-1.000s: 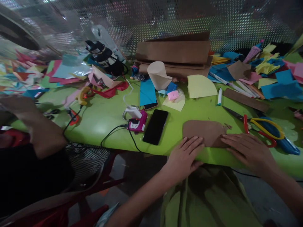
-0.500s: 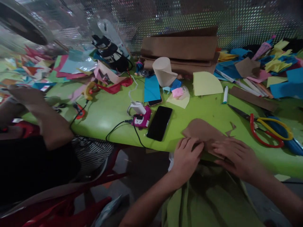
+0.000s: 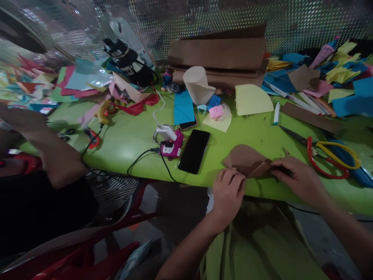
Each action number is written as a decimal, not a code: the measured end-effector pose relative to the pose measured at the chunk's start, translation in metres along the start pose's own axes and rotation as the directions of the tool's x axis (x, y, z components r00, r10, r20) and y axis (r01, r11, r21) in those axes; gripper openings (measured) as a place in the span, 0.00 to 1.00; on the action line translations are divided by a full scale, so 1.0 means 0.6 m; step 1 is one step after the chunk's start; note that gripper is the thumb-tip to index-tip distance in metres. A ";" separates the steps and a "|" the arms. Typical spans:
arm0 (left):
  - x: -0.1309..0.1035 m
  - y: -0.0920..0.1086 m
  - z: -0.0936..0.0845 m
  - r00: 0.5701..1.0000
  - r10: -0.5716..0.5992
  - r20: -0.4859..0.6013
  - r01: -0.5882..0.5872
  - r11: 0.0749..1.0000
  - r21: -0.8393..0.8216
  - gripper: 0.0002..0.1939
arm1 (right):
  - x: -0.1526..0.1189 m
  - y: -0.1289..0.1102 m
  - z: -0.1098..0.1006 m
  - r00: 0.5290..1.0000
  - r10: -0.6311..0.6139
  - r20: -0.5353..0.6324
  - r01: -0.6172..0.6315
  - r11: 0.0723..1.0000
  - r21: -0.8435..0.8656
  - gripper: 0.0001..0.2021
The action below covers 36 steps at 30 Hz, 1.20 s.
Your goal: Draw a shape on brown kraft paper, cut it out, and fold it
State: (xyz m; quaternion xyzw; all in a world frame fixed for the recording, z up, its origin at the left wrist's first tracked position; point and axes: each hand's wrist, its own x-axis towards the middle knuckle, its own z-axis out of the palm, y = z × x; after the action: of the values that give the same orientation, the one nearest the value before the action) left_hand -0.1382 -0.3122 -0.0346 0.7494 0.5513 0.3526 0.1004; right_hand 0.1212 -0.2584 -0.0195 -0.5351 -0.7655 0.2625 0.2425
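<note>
A piece of brown paper (image 3: 243, 156) lies at the front edge of the green table, its right part curled over into a roll. My left hand (image 3: 229, 190) has its fingers bent and pressed on the paper's near left edge. At the rolled right end, my right hand (image 3: 291, 175) pinches the paper between thumb and fingers. Just left of the paper rests a black phone (image 3: 194, 151). Scissors (image 3: 313, 149) with red and yellow handles lie to the right of my right hand.
Behind stand a cream paper cone (image 3: 196, 83) and folded brown paper (image 3: 217, 56). A magenta power adapter (image 3: 171, 144) with cables sits left of the phone. A glue gun (image 3: 103, 112) and another person's arm (image 3: 49, 144) are at the left. Markers and coloured paper lie at the right.
My right hand has lifted and curled the paper's right end, where it lay flatter under the fingers. My left hand stays at the near edge. The view has shifted slightly.
</note>
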 end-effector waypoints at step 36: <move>0.048 0.000 -0.009 0.974 -0.092 0.206 0.072 0.992 0.103 0.09 | -0.006 -0.019 0.027 0.985 0.040 -0.167 -0.064 0.988 -0.138 0.10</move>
State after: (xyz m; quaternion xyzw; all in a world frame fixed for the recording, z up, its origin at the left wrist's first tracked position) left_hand -0.1375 -0.2878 -0.0184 0.7631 0.5841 0.2405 0.1367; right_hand 0.1039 -0.2672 -0.0246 -0.5907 -0.7456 0.1685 0.2583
